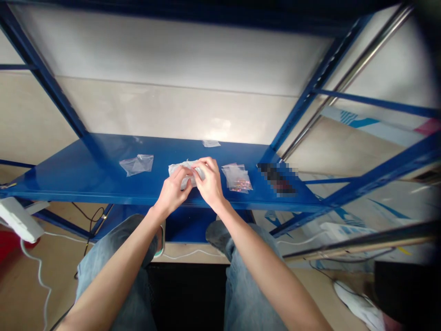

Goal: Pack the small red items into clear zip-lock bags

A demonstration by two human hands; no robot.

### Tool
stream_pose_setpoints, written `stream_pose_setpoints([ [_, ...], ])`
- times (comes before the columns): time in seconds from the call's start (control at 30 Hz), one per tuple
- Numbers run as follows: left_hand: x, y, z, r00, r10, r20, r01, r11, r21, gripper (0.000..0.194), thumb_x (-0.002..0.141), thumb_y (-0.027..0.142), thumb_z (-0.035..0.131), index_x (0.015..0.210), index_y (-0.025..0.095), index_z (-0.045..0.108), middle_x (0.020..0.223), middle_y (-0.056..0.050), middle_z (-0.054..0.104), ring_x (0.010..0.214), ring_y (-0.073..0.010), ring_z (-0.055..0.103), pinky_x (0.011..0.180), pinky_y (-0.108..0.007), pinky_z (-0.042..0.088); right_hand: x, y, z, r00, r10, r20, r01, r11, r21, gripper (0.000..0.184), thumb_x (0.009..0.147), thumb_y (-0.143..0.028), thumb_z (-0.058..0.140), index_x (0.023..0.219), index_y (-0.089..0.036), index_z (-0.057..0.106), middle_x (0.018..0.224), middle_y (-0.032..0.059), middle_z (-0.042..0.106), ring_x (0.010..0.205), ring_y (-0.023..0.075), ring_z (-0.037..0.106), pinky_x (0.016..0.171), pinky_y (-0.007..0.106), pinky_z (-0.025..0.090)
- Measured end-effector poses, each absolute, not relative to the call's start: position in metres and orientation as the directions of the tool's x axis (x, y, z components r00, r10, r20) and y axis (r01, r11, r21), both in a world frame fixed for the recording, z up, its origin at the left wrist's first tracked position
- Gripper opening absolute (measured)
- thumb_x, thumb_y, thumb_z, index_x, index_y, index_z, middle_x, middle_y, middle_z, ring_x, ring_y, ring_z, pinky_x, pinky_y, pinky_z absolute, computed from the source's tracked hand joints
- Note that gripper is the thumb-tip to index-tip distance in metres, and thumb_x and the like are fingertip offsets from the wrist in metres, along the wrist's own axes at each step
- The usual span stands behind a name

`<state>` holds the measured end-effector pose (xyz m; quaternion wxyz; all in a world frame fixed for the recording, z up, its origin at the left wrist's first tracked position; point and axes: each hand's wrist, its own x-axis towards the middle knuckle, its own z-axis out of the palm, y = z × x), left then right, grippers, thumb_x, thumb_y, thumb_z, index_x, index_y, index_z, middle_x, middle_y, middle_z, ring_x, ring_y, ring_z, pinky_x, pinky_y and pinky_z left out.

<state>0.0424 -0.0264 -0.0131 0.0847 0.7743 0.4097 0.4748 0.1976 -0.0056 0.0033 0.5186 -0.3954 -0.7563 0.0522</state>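
Observation:
A white crumpled packet, thin plastic or paper, lies on the blue shelf in front of me. My left hand curls its fingers and thumb around the near left side of it. From the right, my right hand pinches it, fingertips meeting those of the left hand. Both hands cover much of the packet, so its contents stay hidden. Just right of my right hand are small clear zip bags with pinkish-gold bits inside. Another clear zip bag lies flat to the left.
At the shelf's back edge sits a small clear bag. A dark, pixelated object rests on the right end. Blue posts frame the shelf. A white power strip hangs at the left, its cable trailing down. Below, my knees flank a lower blue shelf.

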Motion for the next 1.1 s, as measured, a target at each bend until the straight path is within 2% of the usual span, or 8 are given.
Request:
stream_pose_setpoints([
  [0.17, 0.0441, -0.0267, -0.0169, 0.248, 0.723, 0.645, 0.624, -0.629, 0.464, 0.019, 0.09, 0.019, 0.054, 0.109, 0.021, 0.056, 0.114, -0.011, 0.068, 0.111, -0.0271, 0.064, 0.097, -0.042, 0.049, 0.1918, -0.0055, 0.0032, -0.224, 0.632, 0.742, 0.486, 0.733, -0.477, 0.034, 0.094, -0.006, 0.048, 0.116, -0.024, 0.066, 0.112, 0.0079, 0.062, 0.11, 0.0229, 0.058, 0.098, 0.039, 0.048],
  [0.27, 0.0454, -0.0259, -0.0178, 0.231, 0.705, 0.671, 0.65, -0.625, 0.432, 0.017, 0.088, 0.021, 0.058, 0.105, 0.02, 0.055, 0.118, -0.014, 0.067, 0.131, -0.0319, 0.054, 0.109, -0.05, 0.04, 0.1897, -0.0085, 0.0016, -0.245, 0.616, 0.749, 0.513, 0.738, -0.439, 0.031, 0.095, -0.008, 0.049, 0.112, -0.024, 0.069, 0.109, 0.0078, 0.062, 0.109, 0.023, 0.058, 0.098, 0.039, 0.049],
  [0.37, 0.0449, -0.0245, -0.0182, 0.165, 0.71, 0.685, 0.665, -0.593, 0.454, 0.012, 0.091, 0.017, 0.052, 0.102, 0.02, 0.055, 0.122, -0.015, 0.067, 0.142, -0.0316, 0.045, 0.115, -0.053, 0.034, 0.1897, -0.011, 0.0011, -0.246, 0.607, 0.755, 0.543, 0.732, -0.412, 0.026, 0.095, -0.014, 0.056, 0.112, -0.026, 0.071, 0.113, 0.008, 0.061, 0.11, 0.0242, 0.057, 0.099, 0.042, 0.048],
  [0.53, 0.042, -0.0242, -0.0162, 0.076, 0.758, 0.648, 0.614, -0.548, 0.569, 0.013, 0.093, 0.016, 0.05, 0.103, 0.021, 0.056, 0.125, -0.014, 0.069, 0.128, -0.0284, 0.059, 0.106, -0.045, 0.044, 0.1904, -0.0128, 0.0009, -0.253, 0.589, 0.768, 0.53, 0.748, -0.4, 0.016, 0.096, -0.02, 0.06, 0.101, -0.025, 0.074, 0.112, 0.008, 0.063, 0.111, 0.0247, 0.057, 0.099, 0.042, 0.048],
  [0.67, 0.0407, -0.0259, -0.0131, 0.05, 0.796, 0.603, 0.528, -0.533, 0.661, 0.012, 0.093, 0.019, 0.053, 0.104, 0.021, 0.056, 0.122, -0.012, 0.071, 0.108, -0.026, 0.068, 0.094, -0.038, 0.05, 0.1906, -0.0127, -0.0012, -0.28, 0.574, 0.769, 0.514, 0.767, -0.385, 0.018, 0.099, -0.022, 0.057, 0.1, -0.024, 0.075, 0.106, 0.0075, 0.066, 0.106, 0.0237, 0.059, 0.096, 0.041, 0.049],
  [0.83, 0.04, -0.0255, -0.0138, 0.127, 0.82, 0.559, 0.511, -0.537, 0.671, 0.033, 0.092, 0.015, 0.048, 0.124, 0.018, 0.057, 0.118, -0.011, 0.072, 0.105, -0.0245, 0.069, 0.092, -0.036, 0.05, 0.1898, -0.0121, -0.004, -0.273, 0.538, 0.798, 0.516, 0.782, -0.351, 0.021, 0.101, -0.022, 0.054, 0.103, -0.024, 0.075, 0.103, 0.0074, 0.068, 0.102, 0.0231, 0.061, 0.093, 0.041, 0.051],
  [0.97, 0.0395, -0.0224, -0.0157, 0.155, 0.838, 0.523, 0.501, -0.523, 0.69, 0.032, 0.091, 0.014, 0.044, 0.115, 0.014, 0.066, 0.107, -0.012, 0.075, 0.096, -0.0246, 0.07, 0.088, -0.036, 0.052, 0.1885, -0.0121, -0.0044, -0.274, 0.513, 0.814, 0.529, 0.787, -0.318, 0.022, 0.101, -0.019, 0.053, 0.107, -0.024, 0.074, 0.102, 0.007, 0.07, 0.102, 0.0235, 0.061, 0.092, 0.041, 0.05],
  [1.1, 0.0383, -0.0199, -0.0136, 0.214, 0.84, 0.499, 0.408, -0.541, 0.735, 0.029, 0.092, 0.021, 0.046, 0.102, 0.013, 0.072, 0.101, -0.009, 0.076, 0.094, -0.0238, 0.068, 0.089, -0.036, 0.052, 0.1876, -0.0121, -0.0034, -0.27, 0.509, 0.817, 0.523, 0.79, -0.32, 0.02, 0.101, -0.02, 0.053, 0.106, -0.024, 0.072, 0.1, 0.0057, 0.072, 0.101, 0.0236, 0.061, 0.092, 0.042, 0.048],
])
